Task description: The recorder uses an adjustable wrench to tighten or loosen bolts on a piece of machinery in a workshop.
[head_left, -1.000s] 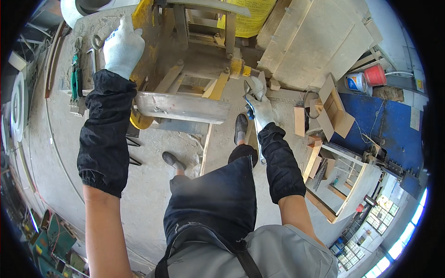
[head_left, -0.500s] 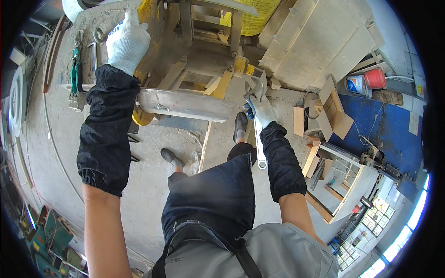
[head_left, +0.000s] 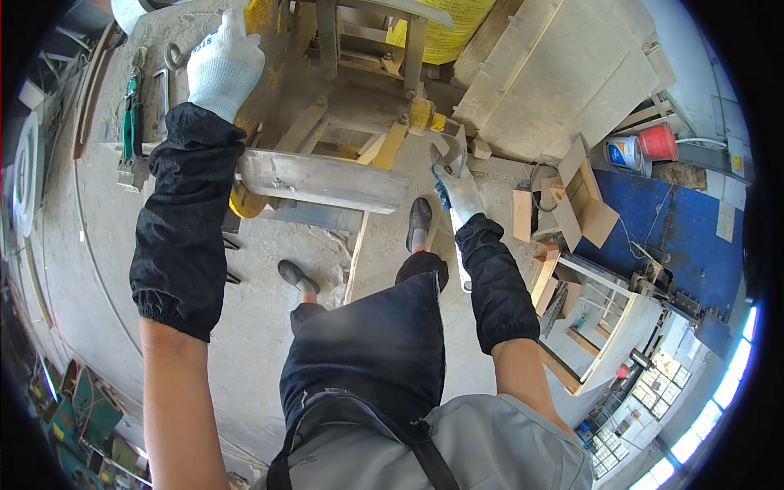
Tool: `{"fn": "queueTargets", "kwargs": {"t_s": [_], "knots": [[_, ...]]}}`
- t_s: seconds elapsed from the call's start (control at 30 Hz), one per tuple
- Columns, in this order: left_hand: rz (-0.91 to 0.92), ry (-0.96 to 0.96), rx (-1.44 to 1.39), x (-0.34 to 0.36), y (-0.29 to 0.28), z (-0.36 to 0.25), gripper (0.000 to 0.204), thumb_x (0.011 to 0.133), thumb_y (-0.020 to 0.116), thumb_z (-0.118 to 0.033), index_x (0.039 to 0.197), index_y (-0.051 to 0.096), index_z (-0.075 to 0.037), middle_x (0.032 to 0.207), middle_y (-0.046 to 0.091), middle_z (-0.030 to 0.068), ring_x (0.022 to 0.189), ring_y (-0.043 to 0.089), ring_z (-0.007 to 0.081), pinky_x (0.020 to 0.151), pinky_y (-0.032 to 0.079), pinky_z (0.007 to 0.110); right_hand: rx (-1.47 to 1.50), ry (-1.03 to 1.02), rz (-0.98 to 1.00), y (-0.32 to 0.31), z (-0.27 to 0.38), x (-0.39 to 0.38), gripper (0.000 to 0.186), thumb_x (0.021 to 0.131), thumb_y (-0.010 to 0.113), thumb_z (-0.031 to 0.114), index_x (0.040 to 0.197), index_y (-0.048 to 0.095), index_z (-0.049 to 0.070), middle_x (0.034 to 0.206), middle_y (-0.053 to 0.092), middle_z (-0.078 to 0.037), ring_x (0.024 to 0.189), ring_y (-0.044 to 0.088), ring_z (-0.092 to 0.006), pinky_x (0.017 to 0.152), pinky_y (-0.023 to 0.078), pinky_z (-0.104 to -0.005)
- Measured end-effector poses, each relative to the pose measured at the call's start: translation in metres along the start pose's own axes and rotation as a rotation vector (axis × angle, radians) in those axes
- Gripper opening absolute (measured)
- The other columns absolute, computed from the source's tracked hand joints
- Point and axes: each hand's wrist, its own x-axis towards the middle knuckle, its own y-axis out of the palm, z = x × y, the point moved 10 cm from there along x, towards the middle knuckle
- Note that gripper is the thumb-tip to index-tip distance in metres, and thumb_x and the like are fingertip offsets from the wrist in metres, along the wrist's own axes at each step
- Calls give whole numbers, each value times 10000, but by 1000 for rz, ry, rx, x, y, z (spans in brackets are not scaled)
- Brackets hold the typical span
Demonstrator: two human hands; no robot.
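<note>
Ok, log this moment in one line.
left hand: braced on yellow machine frame | right hand: grip on adjustable wrench | stance: standing

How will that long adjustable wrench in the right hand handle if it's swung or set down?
The adjustable wrench looks all metal, so it is probably rigid and heavy for its size. The right hand grips near the head, leaving the long handle trailing, so it may feel tail-heavy. Flat-sided, it seems unlikely to roll.

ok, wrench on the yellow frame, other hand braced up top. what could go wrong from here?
1. The right hand holds the adjustable wrench close to a yellow fitting; a slip could drive the knuckles into the frame.
2. The left hand leans on the yellow machine frame, so a shift may cost balance.
3. The feet stand under the steel bar, exposed to a dropped tool.
</note>
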Motion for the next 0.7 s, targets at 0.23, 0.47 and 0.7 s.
{"fn": "queueTargets", "kwargs": {"t_s": [0.23,0.47,0.7], "knots": [[29,-6,-17,4,6,-2,436,980,633,-314,1296,573,-19,1074,730,265,1030,705,450,901,554,525,-190,11,-120,-28,4,25,317,1015,648,328,1122,546,47,698,632,-52,475,542,-117,411,427,-292],[28,-37,45,-4,-8,22,457,983,632,-317,1323,562,-19,1077,733,259,1031,708,441,896,560,517,-383,141,-29,10,12,48,401,998,643,266,1277,543,-4,723,637,-59,522,588,-134,428,459,-318],[7,-20,61,-5,-4,19,435,986,625,-323,1313,561,-43,1044,738,250,1003,712,438,887,556,517,-191,-46,-67,9,31,47,344,1023,625,345,914,560,26,634,585,-69,454,564,-169,396,441,-348]]}}
